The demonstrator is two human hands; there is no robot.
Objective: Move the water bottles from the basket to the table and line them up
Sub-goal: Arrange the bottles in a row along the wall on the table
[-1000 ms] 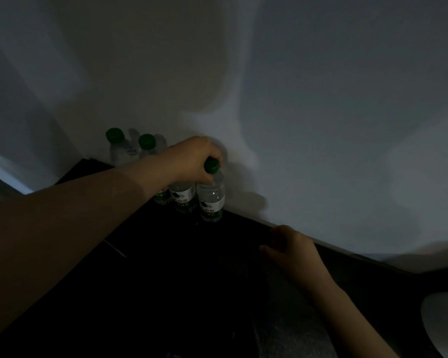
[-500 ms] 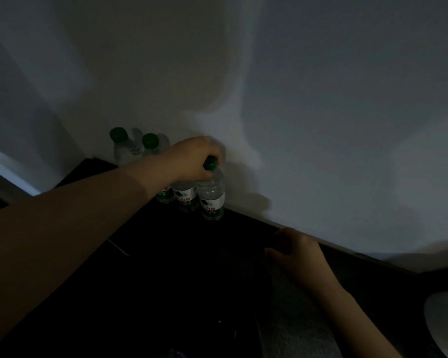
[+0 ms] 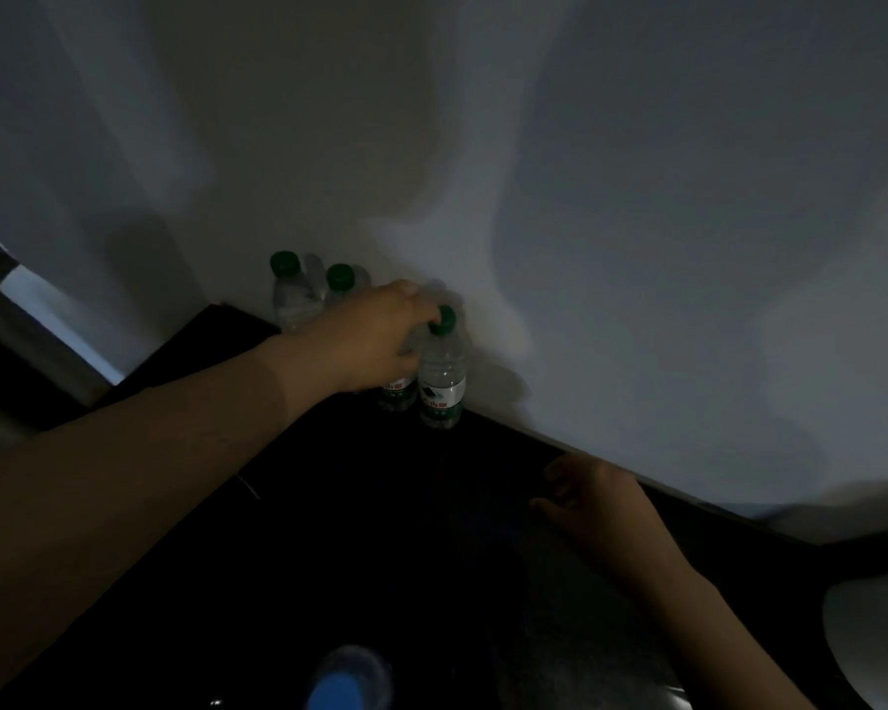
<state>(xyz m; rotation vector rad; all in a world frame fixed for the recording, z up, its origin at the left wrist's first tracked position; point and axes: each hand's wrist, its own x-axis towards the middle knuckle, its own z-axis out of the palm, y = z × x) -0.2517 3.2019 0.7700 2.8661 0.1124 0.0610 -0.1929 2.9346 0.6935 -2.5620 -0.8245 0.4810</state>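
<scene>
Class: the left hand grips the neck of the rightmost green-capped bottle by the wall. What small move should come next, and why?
Probably let go. The left hand is closed on the rightmost bottle, which stands upright on the dark table, at the end of the row against the wall. The right hand is empty.

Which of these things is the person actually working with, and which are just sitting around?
Part of the job:
- row of green-capped water bottles along the wall
- end bottle, gripped near its cap by the left hand
- dark table

Just there:
- right hand, empty
- blue-capped bottle at the bottom edge, blurred
- wall
</scene>
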